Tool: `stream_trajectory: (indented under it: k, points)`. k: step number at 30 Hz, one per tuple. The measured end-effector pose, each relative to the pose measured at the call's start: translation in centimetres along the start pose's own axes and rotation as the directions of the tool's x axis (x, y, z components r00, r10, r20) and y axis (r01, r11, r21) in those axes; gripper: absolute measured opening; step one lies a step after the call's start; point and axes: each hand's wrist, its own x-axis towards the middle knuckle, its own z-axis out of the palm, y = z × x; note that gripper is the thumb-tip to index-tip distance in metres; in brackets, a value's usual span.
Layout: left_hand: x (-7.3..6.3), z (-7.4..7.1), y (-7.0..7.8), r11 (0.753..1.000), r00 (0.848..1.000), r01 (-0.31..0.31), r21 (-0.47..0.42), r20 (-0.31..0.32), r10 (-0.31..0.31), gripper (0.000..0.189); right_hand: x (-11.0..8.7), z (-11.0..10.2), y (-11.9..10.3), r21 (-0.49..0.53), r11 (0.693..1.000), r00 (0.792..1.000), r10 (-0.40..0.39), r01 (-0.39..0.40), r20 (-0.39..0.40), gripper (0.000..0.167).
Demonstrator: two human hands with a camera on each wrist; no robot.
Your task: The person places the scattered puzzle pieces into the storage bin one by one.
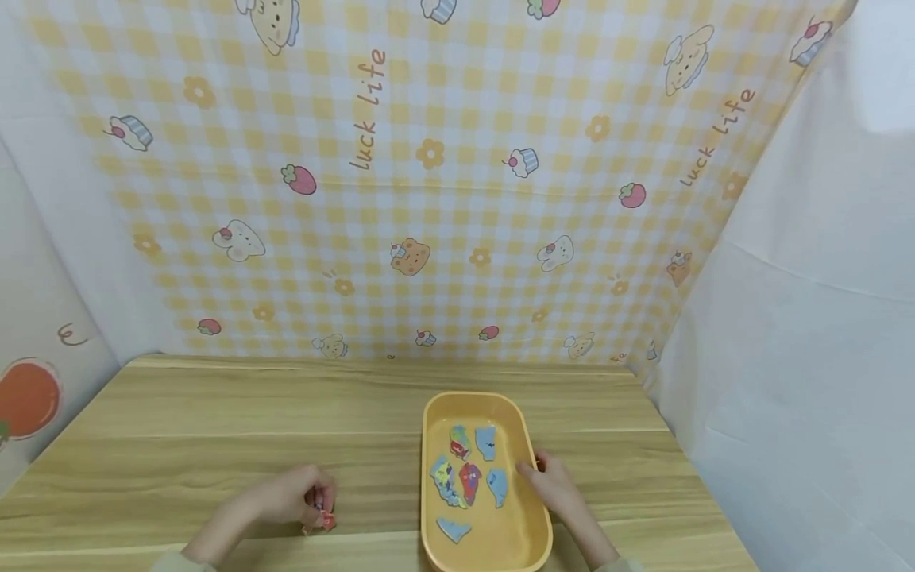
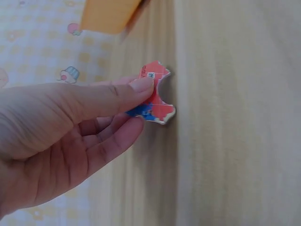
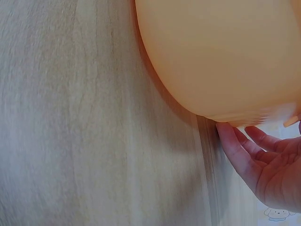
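Note:
In the head view my left hand (image 1: 296, 496) is low over the wooden table, left of the tray. Between thumb and fingers it pinches a red and blue puzzle piece (image 2: 160, 110) with notched edges, seen closely in the left wrist view; my fingers cover part of it. A yellow plastic tray (image 1: 539, 532) stands to the right, and my right hand (image 1: 561, 488) holds its right side, the thumb over the rim and the fingers outside. Several puzzle pieces lie in the tray, among them a red and purple one (image 1: 469, 483) and a pale blue one (image 1: 496, 487).
The wood-grain table (image 1: 214, 405) meets a yellow checked cloth (image 1: 457, 206) at its back edge. White cloth (image 1: 801, 342) hangs on the right side, and another light sheet with a red fruit print (image 1: 28, 397) hangs at the left.

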Motion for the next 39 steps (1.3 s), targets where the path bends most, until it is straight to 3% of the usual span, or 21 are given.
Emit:
stream_trajectory:
  k: [6, 15, 21, 30, 39]
  points:
    - [0.4, -0.7, 1.3, 0.997, 1.000, -0.004, -0.074, 0.023, 0.006, 0.011, 0.0, -0.1, 0.0, 0.002, 1.000, 1.000, 0.003, -0.003, -0.002, 0.044]
    - [1.3, -0.8, 1.6, 0.997, 0.998, -0.062, -0.039, 0.013, 0.062, 0.012, 0.0, -0.1, 0.1, 0.002, 1.000, 1.000, -0.002, 0.002, 0.001, 0.044]
    - [2.3, -0.9, 2.2, 0.995, 0.995, -0.095, -0.011, -0.026, 0.095, 0.014, 0.0, -0.1, 0.3, 0.001, 1.000, 1.000, -0.014, 0.014, -0.009, 0.041]
    - [4.6, -0.5, 4.0, 0.998, 0.991, -0.058, 0.029, -0.116, 0.061, 0.013, -0.1, 0.0, 0.2, 0.006, 1.000, 1.000, -0.012, 0.012, 0.010, 0.042]
    - [6.5, 0.2, 5.4, 0.999, 0.989, -0.046, -0.005, -0.140, 0.044, 0.016, 0.1, 0.1, 0.1, -0.006, 1.000, 1.000, -0.014, 0.014, 0.007, 0.042]
